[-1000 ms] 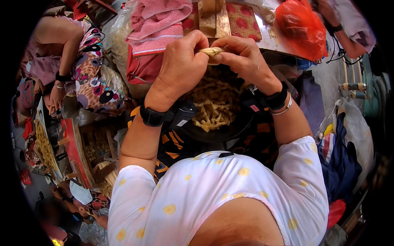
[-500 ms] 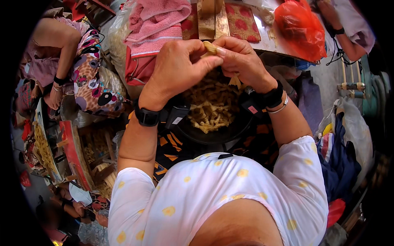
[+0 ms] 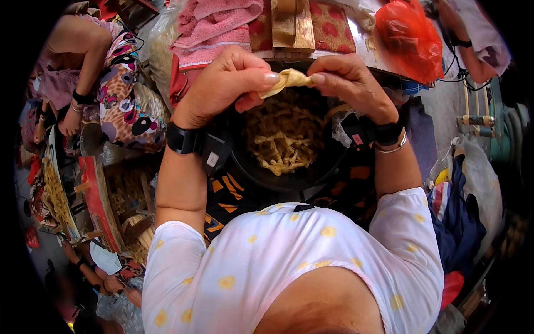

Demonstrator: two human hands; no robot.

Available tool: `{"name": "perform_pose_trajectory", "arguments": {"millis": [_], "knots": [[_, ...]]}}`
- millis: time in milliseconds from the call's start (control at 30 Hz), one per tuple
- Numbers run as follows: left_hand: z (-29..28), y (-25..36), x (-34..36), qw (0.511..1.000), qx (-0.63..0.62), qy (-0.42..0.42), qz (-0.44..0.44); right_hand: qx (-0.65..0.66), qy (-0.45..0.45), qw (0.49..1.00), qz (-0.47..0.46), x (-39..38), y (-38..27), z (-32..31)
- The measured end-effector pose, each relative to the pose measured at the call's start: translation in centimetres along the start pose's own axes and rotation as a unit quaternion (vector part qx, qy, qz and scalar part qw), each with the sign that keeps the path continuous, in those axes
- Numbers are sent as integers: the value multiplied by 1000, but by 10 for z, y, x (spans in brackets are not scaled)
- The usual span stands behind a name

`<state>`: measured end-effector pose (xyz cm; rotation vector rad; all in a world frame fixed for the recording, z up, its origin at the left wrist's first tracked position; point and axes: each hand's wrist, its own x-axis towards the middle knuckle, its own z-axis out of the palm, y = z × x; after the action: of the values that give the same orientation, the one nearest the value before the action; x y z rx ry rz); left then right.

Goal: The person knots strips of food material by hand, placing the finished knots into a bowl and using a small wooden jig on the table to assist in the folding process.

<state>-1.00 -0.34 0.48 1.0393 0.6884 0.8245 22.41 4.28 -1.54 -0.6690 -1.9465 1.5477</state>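
Drawn farther apart than before, the left hand (image 3: 219, 82) and right hand (image 3: 356, 83) pinch opposite ends of a yellowish twist (image 3: 291, 81) at upper centre, over a dark bowl (image 3: 297, 182).

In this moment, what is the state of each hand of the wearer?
Left hand: closed, pinching the left end of a pale yellow twisted piece.
Right hand: closed, pinching the same piece's right end.

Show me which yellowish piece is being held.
The twisted piece, its ends in the left hand and right hand; similar pieces lie heaped in the black bowl.
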Motion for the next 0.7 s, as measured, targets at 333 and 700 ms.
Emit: {"name": "perform_pose_trajectory", "arguments": {"millis": [333,700], "knots": [[28,-26,17,751,619,101,205,-25,-28,999,20,5,6,3],[1,-10,24,887,455,-17,78,-159,48,985,-40,2,-9,-17]]}}
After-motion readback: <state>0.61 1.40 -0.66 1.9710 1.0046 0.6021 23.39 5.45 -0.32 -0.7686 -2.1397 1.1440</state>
